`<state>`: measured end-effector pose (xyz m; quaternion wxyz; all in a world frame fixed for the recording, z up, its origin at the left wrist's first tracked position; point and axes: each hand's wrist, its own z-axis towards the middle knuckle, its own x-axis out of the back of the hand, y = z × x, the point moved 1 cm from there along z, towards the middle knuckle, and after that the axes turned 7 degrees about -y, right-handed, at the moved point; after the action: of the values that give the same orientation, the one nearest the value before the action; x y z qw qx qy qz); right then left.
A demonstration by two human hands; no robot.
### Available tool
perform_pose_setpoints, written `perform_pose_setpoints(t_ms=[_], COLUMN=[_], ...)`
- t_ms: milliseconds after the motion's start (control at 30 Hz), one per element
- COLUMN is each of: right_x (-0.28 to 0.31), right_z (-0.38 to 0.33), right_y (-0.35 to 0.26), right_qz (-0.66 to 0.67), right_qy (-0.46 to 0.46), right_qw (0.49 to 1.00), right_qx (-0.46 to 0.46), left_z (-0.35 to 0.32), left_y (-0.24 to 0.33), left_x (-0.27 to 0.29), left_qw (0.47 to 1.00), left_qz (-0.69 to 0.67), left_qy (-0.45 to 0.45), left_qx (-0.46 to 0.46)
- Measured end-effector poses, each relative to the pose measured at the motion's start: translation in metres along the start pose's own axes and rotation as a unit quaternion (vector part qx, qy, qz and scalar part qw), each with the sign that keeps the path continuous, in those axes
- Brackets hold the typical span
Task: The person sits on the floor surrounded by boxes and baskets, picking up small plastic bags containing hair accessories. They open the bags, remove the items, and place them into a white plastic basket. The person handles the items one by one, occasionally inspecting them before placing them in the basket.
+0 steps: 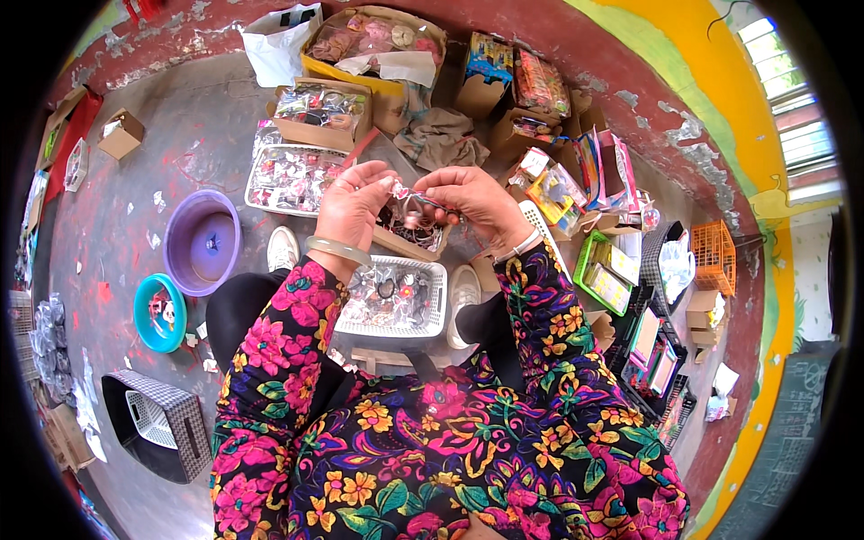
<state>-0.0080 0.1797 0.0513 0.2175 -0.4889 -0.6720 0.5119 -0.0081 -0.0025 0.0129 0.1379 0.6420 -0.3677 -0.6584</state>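
My left hand (353,200) pinches a small pink-and-white piece of a hair tie (402,191) between thumb and fingertips. From the right, my right hand (477,205) is closed on the dark, stringy part of the same hair tie; its exact shape is too small to make out. Just beneath my hands, an open cardboard box (396,243) contains a tangle of dark hair ties, partly hidden by them. Nearer to me stands a white plastic basket (437,310) filled with small accessories in clear bags. A white tray (255,200) of similar bagged pieces lies beyond my left hand.
Cartons of goods (346,135) line the far wall. On the left floor are a purple basin (180,247), a turquoise basin (144,315) and a checked bin (193,432). A green basket (587,261) and an orange crate (714,256) stand to the right. My shoes (463,301) flank the white basket.
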Motion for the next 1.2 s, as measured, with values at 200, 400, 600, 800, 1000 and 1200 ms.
perform_pose_setpoints(t_ms=[200, 400, 600, 800, 1000, 1200], right_x=[-0.008, -0.016, -0.008, -0.016, -0.013, -0.008], right_z=[0.002, 0.004, 0.004, 0.000, -0.001, 0.002], right_y=[-0.002, 0.001, 0.005, 0.001, 0.006, 0.009], right_qz=[-0.027, -0.090, -0.092, -0.405, -0.429, -0.386], right_qy=[0.013, 0.002, 0.016, 0.045, 0.052, 0.037], right_qw=[0.999, 0.996, 0.995, 0.909, 0.900, 0.918], right_qx=[-0.020, -0.004, 0.035, 0.089, 0.061, 0.080], left_z=[0.000, 0.001, 0.001, 0.007, 0.002, 0.004], left_y=[0.001, 0.000, 0.001, -0.010, -0.004, -0.005], left_x=[-0.002, -0.005, -0.002, 0.016, 0.008, 0.010], left_qw=[1.000, 0.995, 0.970, 0.937, 0.941, 0.951], left_qz=[0.000, 0.084, 0.227, 0.333, 0.299, 0.250], left_qy=[-0.003, -0.020, -0.054, -0.089, -0.106, -0.127], left_qx=[-0.021, -0.041, -0.063, 0.055, 0.118, 0.134])
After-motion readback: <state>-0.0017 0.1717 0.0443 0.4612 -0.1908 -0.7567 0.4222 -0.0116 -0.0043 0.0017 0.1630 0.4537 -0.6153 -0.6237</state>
